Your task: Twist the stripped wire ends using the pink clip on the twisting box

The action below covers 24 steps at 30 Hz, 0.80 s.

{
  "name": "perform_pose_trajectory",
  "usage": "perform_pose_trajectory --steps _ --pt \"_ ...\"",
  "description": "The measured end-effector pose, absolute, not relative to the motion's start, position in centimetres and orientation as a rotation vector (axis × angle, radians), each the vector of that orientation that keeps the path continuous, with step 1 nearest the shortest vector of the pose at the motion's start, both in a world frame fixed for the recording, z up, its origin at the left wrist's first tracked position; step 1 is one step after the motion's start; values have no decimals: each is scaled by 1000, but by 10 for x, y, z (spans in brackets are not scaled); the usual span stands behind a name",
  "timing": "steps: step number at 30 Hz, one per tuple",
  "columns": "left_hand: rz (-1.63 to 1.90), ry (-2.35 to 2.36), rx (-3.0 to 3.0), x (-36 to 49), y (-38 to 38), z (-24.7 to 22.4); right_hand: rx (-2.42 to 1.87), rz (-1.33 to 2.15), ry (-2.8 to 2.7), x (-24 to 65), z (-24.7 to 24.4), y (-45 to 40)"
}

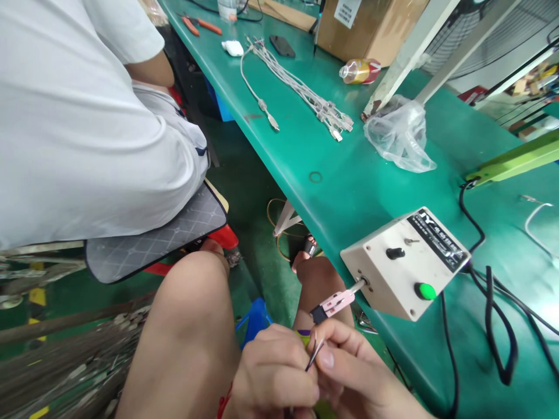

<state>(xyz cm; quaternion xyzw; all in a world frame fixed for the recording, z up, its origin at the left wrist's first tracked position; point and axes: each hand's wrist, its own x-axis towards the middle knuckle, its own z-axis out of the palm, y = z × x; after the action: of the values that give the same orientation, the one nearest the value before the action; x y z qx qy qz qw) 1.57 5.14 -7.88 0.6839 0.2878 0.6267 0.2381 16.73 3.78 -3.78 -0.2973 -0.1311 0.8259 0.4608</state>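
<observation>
At the bottom middle, my left hand (275,369) is closed around a cable whose thin loose wires (313,356), dark and whitish, stick out between the hands. Thumb and fingers of my right hand (356,369) pinch at these wires. Just beyond my fingertips is a pink clip (336,302) with a dark end, fixed on the metal shaft of a beige box (388,273). That box stands at the table edge and carries a black knob (395,253), a small toggle switch (410,241) and a green button (425,291). My fist hides most of the cable.
The green table (340,203) bears a bundle of white USB cables (305,90), a clear plastic bag (399,134), a bottle (360,71), a phone (282,46) and orange-handled pliers (198,25). A person in a white shirt (87,128) sits at left. Black power cords (493,326) trail at right.
</observation>
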Motion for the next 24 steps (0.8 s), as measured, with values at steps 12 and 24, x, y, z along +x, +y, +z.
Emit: perform_pose_trajectory --steps 12,24 --pt "1838 1046 1899 12 52 -49 -950 1782 -445 173 -30 44" --pt "1794 1129 1846 15 57 -55 -760 1808 -244 169 -18 55"
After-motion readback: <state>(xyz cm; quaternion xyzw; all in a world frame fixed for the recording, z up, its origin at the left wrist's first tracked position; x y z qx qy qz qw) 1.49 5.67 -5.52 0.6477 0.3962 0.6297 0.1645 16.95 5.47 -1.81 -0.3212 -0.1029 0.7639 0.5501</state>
